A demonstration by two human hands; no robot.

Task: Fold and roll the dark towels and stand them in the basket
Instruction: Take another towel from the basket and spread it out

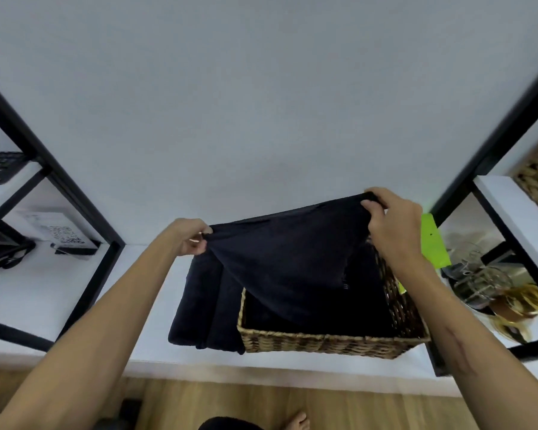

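Floorboards (230,398) of light wood run along the bottom of the view, with bare toes (297,422) showing at the edge. Above them two bare forearms reach up and forward to a white shelf (84,290) set in a black frame (84,212). On the shelf stands a woven basket (323,342), its front rim toward the person. Just to its left, touching its side, lies a pile of dark towels (205,308), loosely folded and hanging a little over the shelf edge. One more dark towel (292,259) is held spread in the air above the basket, its lower part sagging down into the basket. The left hand (190,238) has its grip closed tight on the towel's left corner, pinched between thumb and fingers. The right hand (392,221) is higher, its grip closed on the right corner, fingers curled over the edge. Behind the right hand a bright green sheet (434,243) leans by the frame. To the right sit some glass and gold dishes (491,290); to the left, a card (62,234) with a printed code. A pale wall (261,103) fills the rest.
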